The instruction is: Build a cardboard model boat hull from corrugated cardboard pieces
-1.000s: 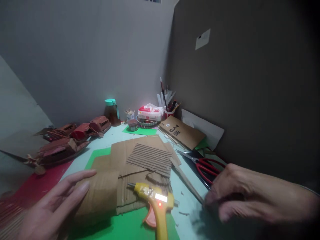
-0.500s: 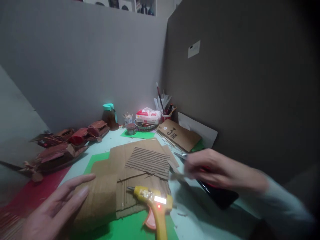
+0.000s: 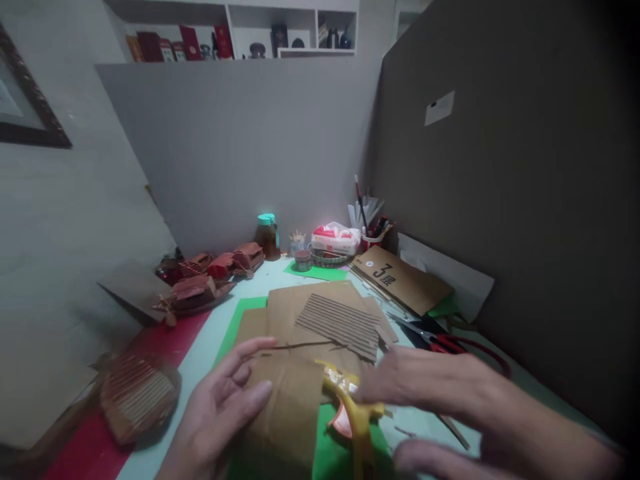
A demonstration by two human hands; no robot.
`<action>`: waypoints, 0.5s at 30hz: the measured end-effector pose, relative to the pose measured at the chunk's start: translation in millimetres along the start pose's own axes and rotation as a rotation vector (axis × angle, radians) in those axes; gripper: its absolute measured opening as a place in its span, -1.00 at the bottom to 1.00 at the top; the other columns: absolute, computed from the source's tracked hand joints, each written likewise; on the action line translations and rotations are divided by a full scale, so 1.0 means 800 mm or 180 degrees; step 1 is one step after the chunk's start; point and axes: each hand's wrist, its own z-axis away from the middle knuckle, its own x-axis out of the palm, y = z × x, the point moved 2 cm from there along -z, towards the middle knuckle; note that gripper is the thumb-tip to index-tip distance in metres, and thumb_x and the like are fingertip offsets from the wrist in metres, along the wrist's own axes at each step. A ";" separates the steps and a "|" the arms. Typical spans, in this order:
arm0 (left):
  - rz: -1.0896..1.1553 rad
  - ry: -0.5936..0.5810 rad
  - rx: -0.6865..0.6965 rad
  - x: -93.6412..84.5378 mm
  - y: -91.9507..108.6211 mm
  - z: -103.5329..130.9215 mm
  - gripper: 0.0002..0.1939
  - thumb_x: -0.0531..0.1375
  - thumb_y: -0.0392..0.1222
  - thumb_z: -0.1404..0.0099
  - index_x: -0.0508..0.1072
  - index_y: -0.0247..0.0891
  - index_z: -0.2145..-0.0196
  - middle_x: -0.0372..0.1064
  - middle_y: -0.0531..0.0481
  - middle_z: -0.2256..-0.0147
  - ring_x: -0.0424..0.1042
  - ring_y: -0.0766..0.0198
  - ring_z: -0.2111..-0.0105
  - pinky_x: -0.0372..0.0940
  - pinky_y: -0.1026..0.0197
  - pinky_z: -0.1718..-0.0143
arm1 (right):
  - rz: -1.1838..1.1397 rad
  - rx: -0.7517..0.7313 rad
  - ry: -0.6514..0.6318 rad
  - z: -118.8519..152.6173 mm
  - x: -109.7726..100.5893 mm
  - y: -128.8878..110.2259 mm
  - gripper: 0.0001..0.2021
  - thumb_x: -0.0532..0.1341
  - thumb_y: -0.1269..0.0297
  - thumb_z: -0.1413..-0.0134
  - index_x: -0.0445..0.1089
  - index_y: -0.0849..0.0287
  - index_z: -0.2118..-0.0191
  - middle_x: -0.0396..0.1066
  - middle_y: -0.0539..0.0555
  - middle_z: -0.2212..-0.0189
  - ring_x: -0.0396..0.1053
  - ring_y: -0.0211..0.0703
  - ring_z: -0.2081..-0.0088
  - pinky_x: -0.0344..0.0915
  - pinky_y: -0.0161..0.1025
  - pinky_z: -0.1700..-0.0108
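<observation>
My left hand (image 3: 225,407) grips the left edge of a curved piece of brown cardboard (image 3: 287,413), thumb on its face and index finger along its top. A yellow glue gun (image 3: 357,417) with a pinkish trigger lies to the right of that piece, its nozzle hidden behind the cardboard. Over the glue gun's body comes my right hand (image 3: 425,393), slightly blurred, with thumb and fingers spread apart and nothing held; whether it touches the gun I cannot tell. Red-handled scissors (image 3: 430,337) rest on the table beyond this hand. A ribbed cardboard sheet (image 3: 337,320) lies behind the glue gun.
Several reddish-brown model boats (image 3: 195,293) line the left side, with a ribbed boat-shaped piece (image 3: 140,400) nearer me. At the back stand a teal-lidded jug (image 3: 269,239), a tissue pack (image 3: 336,239) and a pen cup (image 3: 373,240). A folded carton (image 3: 403,280) leans rightward by the partition.
My right hand has let go of the scissors and moved over to the glue gun. My left hand still holds the cardboard. The view has turned left.
</observation>
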 end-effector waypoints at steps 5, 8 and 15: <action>0.0039 0.0098 0.0372 -0.002 -0.020 0.033 -0.54 0.43 0.02 0.04 0.54 -0.16 0.17 0.52 -0.16 0.09 0.43 -0.05 -0.02 0.27 0.11 -0.01 | 0.0558 -0.0909 -0.0306 -0.038 0.100 -0.025 -0.20 0.11 0.39 -0.18 -0.38 0.06 -0.41 0.28 0.27 -0.19 0.38 0.29 -0.06 0.45 0.13 0.06; -0.0212 0.0380 0.0590 -0.015 -0.025 0.046 -0.54 0.39 0.09 -0.02 0.52 -0.16 0.15 0.54 -0.12 0.18 0.46 0.04 0.03 0.26 0.14 -0.02 | 0.0597 -0.1034 -0.0352 -0.047 0.141 -0.033 -0.22 0.05 0.40 -0.19 -0.41 0.25 -0.40 0.40 0.32 -0.08 0.48 0.20 0.07 0.50 0.04 0.14; -0.2177 0.1012 0.1750 -0.089 -0.045 0.070 -0.68 0.25 -0.03 -0.21 0.50 0.07 0.05 0.47 0.02 0.07 0.47 0.18 0.14 0.37 0.26 0.18 | 0.0756 -0.0834 -0.0598 -0.062 0.176 -0.046 -0.37 0.17 0.47 -0.03 0.09 0.34 -0.26 0.43 0.29 -0.05 0.48 0.10 0.05 0.51 -0.14 0.12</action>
